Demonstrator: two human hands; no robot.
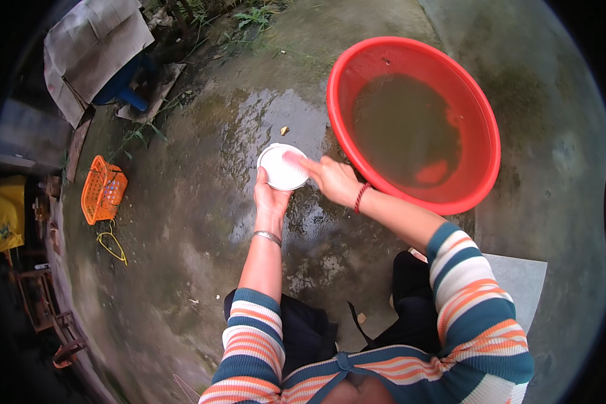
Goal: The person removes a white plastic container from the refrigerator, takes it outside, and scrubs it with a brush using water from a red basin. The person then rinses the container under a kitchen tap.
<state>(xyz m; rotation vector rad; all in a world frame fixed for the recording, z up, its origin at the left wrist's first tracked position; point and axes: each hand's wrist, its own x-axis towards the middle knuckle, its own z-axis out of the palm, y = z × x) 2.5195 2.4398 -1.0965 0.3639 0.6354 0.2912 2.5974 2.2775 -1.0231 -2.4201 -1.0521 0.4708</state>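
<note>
A round white lid or shallow dish point(278, 171) is held by its lower edge in my left hand point(271, 196), over the wet concrete. My right hand point(334, 179) reaches in from the right and holds a small pink item point(294, 157), blurred, against the white surface; whether it is a brush or a scrubber I cannot tell. Just right of my right hand stands a large red plastic basin point(339, 118) with murky water in it. Something reddish shows at the bottom of the water, its kind unclear.
An orange plastic basket point(97, 194) stands on the concrete at the left, a yellow looped cord point(112, 246) below it. Grey sheeting point(93, 45) covers a blue object point(126, 88) at the upper left. A yellow bag point(6, 214) hangs at the far left. A pale flat sheet point(517, 283) lies at the right.
</note>
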